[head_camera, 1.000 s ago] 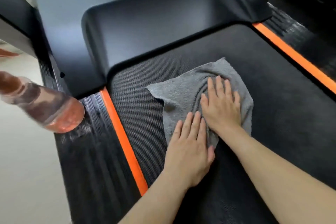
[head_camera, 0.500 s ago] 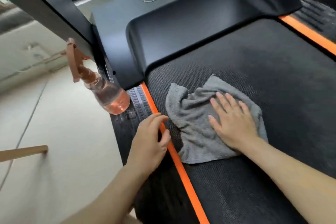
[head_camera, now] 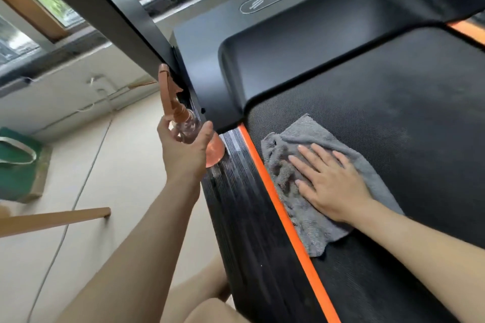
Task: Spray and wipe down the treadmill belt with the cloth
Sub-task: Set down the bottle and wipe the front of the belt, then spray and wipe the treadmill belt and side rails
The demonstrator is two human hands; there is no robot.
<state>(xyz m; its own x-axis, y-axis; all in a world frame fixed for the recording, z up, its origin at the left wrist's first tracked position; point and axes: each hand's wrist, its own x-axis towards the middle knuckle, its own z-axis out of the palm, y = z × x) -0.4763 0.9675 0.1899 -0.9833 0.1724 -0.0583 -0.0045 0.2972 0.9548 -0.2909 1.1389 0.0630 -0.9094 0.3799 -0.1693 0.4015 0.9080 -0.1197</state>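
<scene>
Reaching out to the side, my left grip (head_camera: 183, 155) is spread wide, with fingers on one side and thumb on the other side of the spray bottle (head_camera: 187, 128). The clear neck shows between them. I cannot tell whether skin touches plastic yet, and nothing is closed round it. The bottle stands on the ribbed black side rail (head_camera: 236, 191) of the treadmill, near the rail's outer edge. Pinkish liquid sits in its base, and its orange-brown trigger head (head_camera: 168, 92) rises right beside the dark upright post (head_camera: 105, 8).

My right grip (head_camera: 330, 181) lies flat, fingers straight and slightly fanned, pressing the grey cloth (head_camera: 315, 134) onto the belt (head_camera: 393, 113). The cloth is rumpled and sits at the belt's left edge, against the orange stripe (head_camera: 278, 199) that divides belt from rail. Just beyond it is the glossy black motor cover (head_camera: 301, 55). The dark, textured belt stretches away to the right.

Past the rail is pale floor (head_camera: 118, 178) with a thin cable (head_camera: 86, 173) running across it. A green bag (head_camera: 15, 173) sits near the wall, with a light wooden bar (head_camera: 52, 220) nearer to me.

The main risk, I judge, is knocking the bottle. It stands close to the rail's edge, so a bump before my fingers close could tip it to the floor. Lifting it carelessly could snag the trigger head on the post. I cannot tell which way the nozzle faces, so a hasty squeeze might wet the motor cover or rail instead of the belt.
</scene>
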